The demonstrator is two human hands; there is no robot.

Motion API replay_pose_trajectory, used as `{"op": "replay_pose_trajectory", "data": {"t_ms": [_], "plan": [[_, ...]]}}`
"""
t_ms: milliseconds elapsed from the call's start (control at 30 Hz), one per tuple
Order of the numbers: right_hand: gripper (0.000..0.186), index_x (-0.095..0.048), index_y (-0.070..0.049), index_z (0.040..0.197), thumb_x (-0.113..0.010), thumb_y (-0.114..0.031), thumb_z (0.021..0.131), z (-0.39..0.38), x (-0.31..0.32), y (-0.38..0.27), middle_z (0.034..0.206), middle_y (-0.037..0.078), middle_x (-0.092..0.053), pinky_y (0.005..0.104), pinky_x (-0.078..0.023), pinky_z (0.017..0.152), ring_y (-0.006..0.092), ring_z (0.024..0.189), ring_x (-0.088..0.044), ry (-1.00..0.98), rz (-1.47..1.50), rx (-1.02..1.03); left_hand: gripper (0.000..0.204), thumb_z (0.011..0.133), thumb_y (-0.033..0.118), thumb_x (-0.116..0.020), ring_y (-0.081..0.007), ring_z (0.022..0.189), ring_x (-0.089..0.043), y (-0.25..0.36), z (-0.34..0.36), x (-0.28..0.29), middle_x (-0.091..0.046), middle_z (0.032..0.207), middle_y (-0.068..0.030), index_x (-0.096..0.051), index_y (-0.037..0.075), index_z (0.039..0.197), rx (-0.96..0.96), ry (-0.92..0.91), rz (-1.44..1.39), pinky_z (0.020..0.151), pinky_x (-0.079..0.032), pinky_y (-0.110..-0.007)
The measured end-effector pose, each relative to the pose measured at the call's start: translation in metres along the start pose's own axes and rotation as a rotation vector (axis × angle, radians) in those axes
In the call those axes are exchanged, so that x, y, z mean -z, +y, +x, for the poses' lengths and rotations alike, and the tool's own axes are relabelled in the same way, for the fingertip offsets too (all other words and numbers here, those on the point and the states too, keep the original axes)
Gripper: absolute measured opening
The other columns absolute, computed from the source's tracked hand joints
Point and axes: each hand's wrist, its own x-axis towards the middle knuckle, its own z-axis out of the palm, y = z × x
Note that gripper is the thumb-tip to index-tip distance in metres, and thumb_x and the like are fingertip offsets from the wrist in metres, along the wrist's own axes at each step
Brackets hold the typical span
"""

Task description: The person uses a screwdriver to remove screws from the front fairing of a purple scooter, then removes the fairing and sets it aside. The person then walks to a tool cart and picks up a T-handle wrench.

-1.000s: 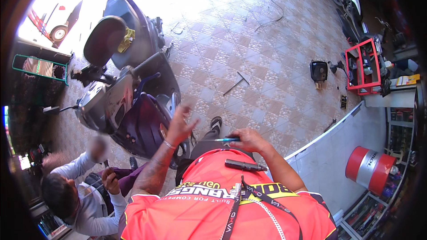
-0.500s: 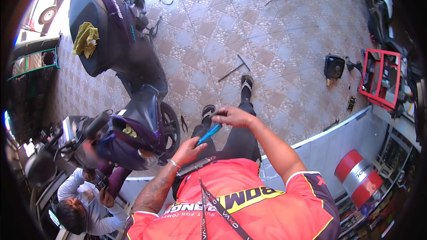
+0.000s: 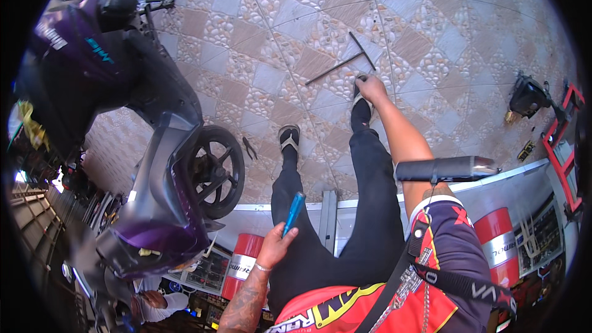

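- The T-shaped bar (image 3: 336, 68) is lying on the floor (image 3: 290, 18) just past the right hand (image 3: 373, 89), its long stem slanting left and back.
- The right arm (image 3: 407, 132) is pointing forward over a sandal (image 3: 359, 108); I can't tell if its fingers are pinching.
- The left hand (image 3: 279, 245) is sitting farther away, fingers hugging a blue stick (image 3: 295, 213).

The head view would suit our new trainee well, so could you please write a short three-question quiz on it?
1. Where does the T-shaped tool lie?
2. True or false: the left grip holds the blue cylindrical object.
3. Which is nearest the dark pliers-like tool: (a) the black wheel, (b) a red drum, (c) the T-shaped tool?

Key: 1. On the tiled floor. 2. True. 3. a.
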Motion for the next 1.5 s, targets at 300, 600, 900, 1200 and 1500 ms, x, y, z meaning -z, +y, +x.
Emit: {"op": "replay_pose_trajectory", "data": {"t_ms": [300, 600, 900, 1200, 1500], "plan": [[0.051, -0.069, 0.01, 0.089, -0.075, -0.041, 0.085, 0.153, -0.113, -0.024, 0.086, 0.019, -0.072, 0.0404, -0.055, 0.062, 0.0294, 0.069, -0.07, 0.304, 0.472, -0.377, 0.035, 0.097, 0.036, -0.065, -0.0137, 0.068, -0.046, -0.018, 0.084, -0.01, -0.05, 0.07, -0.0043, -0.056, 0.003, 0.088, 0.207, -0.01, -0.157, 0.063, -0.043, -0.035], [0.048, -0.054, 0.0, 0.12, -0.061, -0.04, 0.094, -0.043, -0.032, -0.029, 0.106, 0.029, -0.066, 0.0494, -0.049, 0.088, 0.0453, 0.104, -0.064, 0.053, 0.484, 0.32, 0.038, 0.096, 0.041, -0.065, -0.0148, 0.071, -0.051, 0.005, 0.066, -0.014, -0.055, 0.076, -0.004, -0.058, 0.004, 0.091, -0.1, 0.177, -0.298, 0.065, -0.044, -0.033], [0.03, -0.047, -0.001, 0.12, -0.062, -0.016, 0.099, -0.412, 0.122, -0.129, 0.097, 0.01, -0.062, 0.0367, -0.063, 0.069, 0.0225, 0.08, -0.07, -0.597, 0.955, 0.314, 0.048, 0.09, 0.043, -0.072, -0.0172, 0.088, -0.062, 0.134, -0.109, 0.019, -0.068, 0.095, -0.0106, -0.062, 0.001, 0.111, -0.38, 0.327, -0.047, 0.082, -0.05, -0.034], [0.03, -0.06, -0.002, 0.117, -0.066, -0.025, 0.097, -0.555, 0.228, -0.273, 0.101, 0.008, -0.067, 0.0335, -0.058, 0.078, 0.0184, 0.091, -0.068, -0.677, 0.546, 0.663, 0.038, 0.094, 0.037, -0.068, -0.0116, 0.078, -0.054, 0.152, -0.208, 0.09, -0.061, 0.083, -0.0042, -0.062, 0.002, 0.107, -0.711, 0.358, -0.136, 0.068, -0.047, -0.032], [0.038, -0.071, -0.003, 0.113, -0.065, -0.036, 0.094, -0.44, 0.317, -0.219, 0.101, 0.015, -0.074, 0.0359, -0.053, 0.084, 0.0229, 0.094, -0.071, 0.021, -0.371, 0.864, 0.042, 0.093, 0.043, -0.066, -0.0273, 0.08, -0.065, 0.154, -0.184, 0.148, -0.067, 0.086, -0.0172, -0.064, 0.002, 0.1, -0.634, 0.479, -0.024, 0.072, -0.049, -0.042]]}}
